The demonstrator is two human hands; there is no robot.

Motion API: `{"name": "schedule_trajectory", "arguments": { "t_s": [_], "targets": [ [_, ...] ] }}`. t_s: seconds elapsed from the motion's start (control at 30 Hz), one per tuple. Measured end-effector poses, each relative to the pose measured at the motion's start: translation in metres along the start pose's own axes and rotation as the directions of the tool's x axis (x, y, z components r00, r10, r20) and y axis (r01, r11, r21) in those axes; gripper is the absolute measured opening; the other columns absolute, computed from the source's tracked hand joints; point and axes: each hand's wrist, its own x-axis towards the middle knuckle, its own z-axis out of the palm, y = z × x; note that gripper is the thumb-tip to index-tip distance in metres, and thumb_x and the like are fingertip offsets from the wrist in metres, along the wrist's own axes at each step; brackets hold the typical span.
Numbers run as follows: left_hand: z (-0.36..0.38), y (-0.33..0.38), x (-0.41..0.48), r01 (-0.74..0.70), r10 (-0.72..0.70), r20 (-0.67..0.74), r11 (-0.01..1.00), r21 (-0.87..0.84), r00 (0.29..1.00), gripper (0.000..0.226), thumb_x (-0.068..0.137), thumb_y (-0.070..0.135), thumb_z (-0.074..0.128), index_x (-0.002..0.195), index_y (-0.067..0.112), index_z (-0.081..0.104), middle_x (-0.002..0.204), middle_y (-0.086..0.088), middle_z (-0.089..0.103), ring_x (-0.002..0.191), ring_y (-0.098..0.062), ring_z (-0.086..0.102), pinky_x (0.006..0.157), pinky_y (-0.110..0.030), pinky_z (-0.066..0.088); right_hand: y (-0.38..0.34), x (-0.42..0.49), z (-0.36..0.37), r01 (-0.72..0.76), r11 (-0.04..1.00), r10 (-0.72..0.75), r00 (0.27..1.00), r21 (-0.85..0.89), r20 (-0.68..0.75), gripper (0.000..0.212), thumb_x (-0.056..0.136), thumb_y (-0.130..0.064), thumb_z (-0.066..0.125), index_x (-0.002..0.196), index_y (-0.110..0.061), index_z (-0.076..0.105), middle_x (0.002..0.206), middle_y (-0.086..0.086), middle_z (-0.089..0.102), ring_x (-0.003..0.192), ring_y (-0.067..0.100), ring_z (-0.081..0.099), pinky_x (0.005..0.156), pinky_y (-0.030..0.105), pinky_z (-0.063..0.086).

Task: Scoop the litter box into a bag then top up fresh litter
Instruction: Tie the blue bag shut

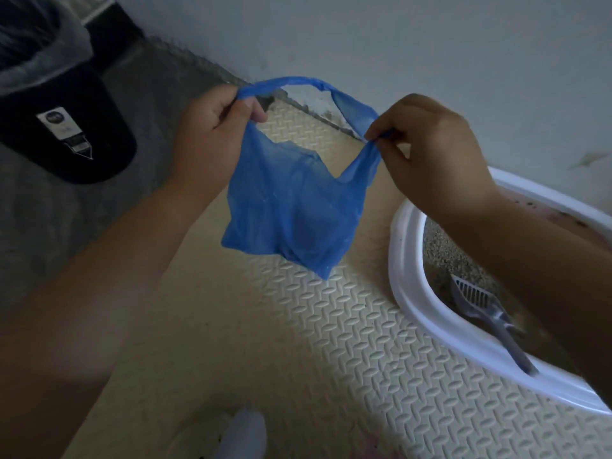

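Above the floor mat [298,359], both hands, left [212,127] and right [430,144], pinch the blue bag's [291,207] handles apart, likely opening it; scoop [486,313] waits in the litter box [410,293] at four o'clock.

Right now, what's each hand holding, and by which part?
Both hold the blue plastic bag by its handle strips at the top: left hand grips one side, right hand pinches the other.

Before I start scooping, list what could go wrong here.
The left hand and right hand both hold the handles of the bag, so neither is free for the scoop lying in the litter box. The bag hangs over the mat, beside the box, so a loaded scoop could spill there.
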Motion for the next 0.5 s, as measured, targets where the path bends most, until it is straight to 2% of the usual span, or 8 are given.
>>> {"name": "schedule_trajectory", "arguments": {
  "t_s": [0.13,0.23,0.3,0.4,0.5],
  "targets": [
    [-0.004,-0.005,-0.009,0.057,-0.057,0.032,0.998,0.001,0.998,0.024,0.097,0.015,0.046,0.088,0.005,0.065,0.078,0.008,0.064,0.073,0.003,0.056,0.072,-0.013,0.041,-0.009,0.005,0.009,-0.03,0.998,0.031,1.0,0.061,-0.004,0.022,0.081,-0.001,0.051,0.09,-0.009,0.069,0.086,-0.004,0.055,0.077,0.013,0.058,0.072,0.033,0.051],
    [-0.008,-0.006,-0.01,0.088,-0.087,0.033,0.995,-0.043,0.996,0.02,0.097,0.016,0.046,0.089,0.012,0.064,0.076,0.005,0.067,0.075,-0.004,0.061,0.077,-0.025,0.048,-0.013,0.009,0.011,-0.025,0.997,0.028,0.999,0.077,-0.026,0.022,0.082,0.001,0.05,0.09,-0.008,0.068,0.087,-0.001,0.058,0.079,0.013,0.059,0.074,0.028,0.051],
    [-0.011,-0.005,-0.01,0.079,-0.079,0.005,0.994,-0.077,0.997,0.02,0.096,0.014,0.046,0.09,0.012,0.064,0.076,0.003,0.067,0.076,-0.007,0.063,0.079,-0.029,0.05,-0.015,0.013,0.011,-0.075,0.99,0.086,0.992,0.123,-0.088,0.022,0.082,0.002,0.049,0.089,-0.006,0.068,0.089,0.003,0.061,0.082,0.015,0.061,0.076,0.032,0.052],
    [-0.013,-0.001,-0.009,0.039,-0.042,-0.041,0.996,-0.084,0.998,0.021,0.097,0.012,0.045,0.091,0.009,0.065,0.076,0.003,0.067,0.077,-0.008,0.063,0.079,-0.026,0.051,-0.019,0.02,0.009,-0.158,0.968,0.195,0.963,0.196,-0.187,0.023,0.08,0.003,0.048,0.087,-0.008,0.067,0.088,-0.002,0.059,0.082,0.009,0.059,0.078,0.028,0.052],
    [-0.016,0.0,-0.008,0.033,-0.044,-0.084,0.992,-0.123,0.995,0.021,0.097,0.011,0.045,0.091,0.008,0.065,0.077,0.005,0.067,0.077,-0.005,0.064,0.079,-0.023,0.049,-0.021,0.027,0.007,-0.172,0.959,0.224,0.946,0.225,-0.233,0.025,0.079,0.004,0.048,0.085,-0.013,0.065,0.087,-0.004,0.058,0.081,0.009,0.059,0.078,0.026,0.051]
  ]
}}
